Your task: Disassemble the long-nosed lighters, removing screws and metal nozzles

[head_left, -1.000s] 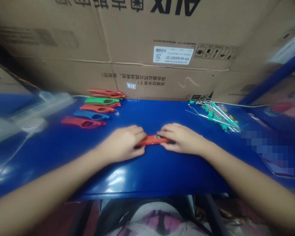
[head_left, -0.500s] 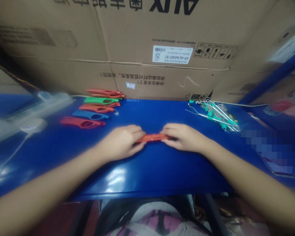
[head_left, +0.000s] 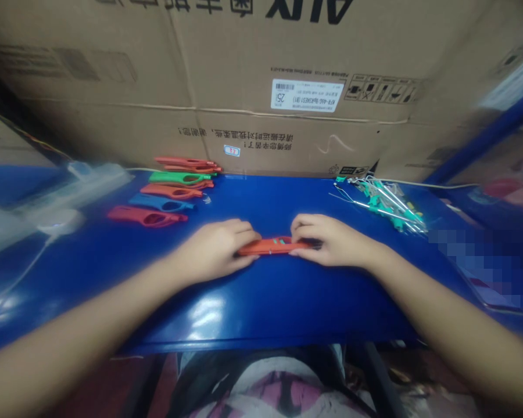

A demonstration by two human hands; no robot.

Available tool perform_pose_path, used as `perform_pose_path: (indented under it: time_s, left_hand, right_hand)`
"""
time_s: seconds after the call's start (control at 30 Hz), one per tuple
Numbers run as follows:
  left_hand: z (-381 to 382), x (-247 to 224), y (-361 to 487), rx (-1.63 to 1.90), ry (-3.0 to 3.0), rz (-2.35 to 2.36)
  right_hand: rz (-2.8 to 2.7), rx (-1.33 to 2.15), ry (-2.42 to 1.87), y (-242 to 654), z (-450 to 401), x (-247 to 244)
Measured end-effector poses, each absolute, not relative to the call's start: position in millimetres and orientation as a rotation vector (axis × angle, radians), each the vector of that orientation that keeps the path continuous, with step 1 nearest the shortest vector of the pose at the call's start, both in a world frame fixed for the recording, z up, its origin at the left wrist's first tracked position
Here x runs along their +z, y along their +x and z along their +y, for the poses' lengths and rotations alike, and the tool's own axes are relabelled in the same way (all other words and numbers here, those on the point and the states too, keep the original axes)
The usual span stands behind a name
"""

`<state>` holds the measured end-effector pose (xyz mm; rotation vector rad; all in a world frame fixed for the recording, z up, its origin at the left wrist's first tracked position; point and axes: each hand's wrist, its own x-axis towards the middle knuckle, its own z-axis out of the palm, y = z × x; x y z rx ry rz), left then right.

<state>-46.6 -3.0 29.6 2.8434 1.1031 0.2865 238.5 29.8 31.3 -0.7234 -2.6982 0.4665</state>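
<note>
An orange plastic piece point(head_left: 272, 246) is held level just above the blue table, with small green parts showing in its opening. My left hand point(head_left: 224, 247) is closed on its left end, and my right hand point(head_left: 325, 241) grips the right end between thumb and fingers. To the left lies a row of similar pieces: a red one point(head_left: 148, 216), a blue one point(head_left: 163, 202), a green one point(head_left: 178, 177) and several orange ones point(head_left: 176, 190). On the right rests a pile of green parts with metal rods point(head_left: 386, 203).
A large cardboard box point(head_left: 226, 69) stands along the back of the blue table point(head_left: 261, 307). At the left are a white round device point(head_left: 60, 223) with a cable and a pale power strip point(head_left: 85, 180). A blue bar point(head_left: 483, 142) slants at the right.
The orange piece has turned in my hands, so its opening and the green parts inside now show. The fingers of my right hand have shifted slightly.
</note>
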Motion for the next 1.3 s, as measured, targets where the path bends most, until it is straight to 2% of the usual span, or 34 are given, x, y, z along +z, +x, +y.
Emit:
perform_pose_path:
  time_s: [0.37, 0.63, 0.73, 0.97, 1.17, 1.3]
  left_hand:
    - [-1, 29, -43, 0.383, 2.532, 1.185]
    - [0, 21, -42, 0.506, 2.216, 1.318]
    - [0, 18, -43, 0.552, 2.255, 1.344]
    - [-5, 25, -40, 0.554, 2.628, 1.078]
    - [-10, 24, -36, 0.387, 2.799, 0.794]
    - [-9, 19, -36, 0.373, 2.797, 0.782]
  right_hand:
    - [-2.675, 0.528, -0.7, 238, 28, 30]
    - [-2.49, 0.006, -0.955, 240, 30, 33]
    - [-2.456, -0.049, -1.126, 244, 35, 31]
    - [-2.511, -0.009, -1.245, 245, 41, 26]
    - [-2.611, 0.409, -0.782, 235, 27, 36]
    - [-2.709, 0.462, -0.715, 232, 23, 35]
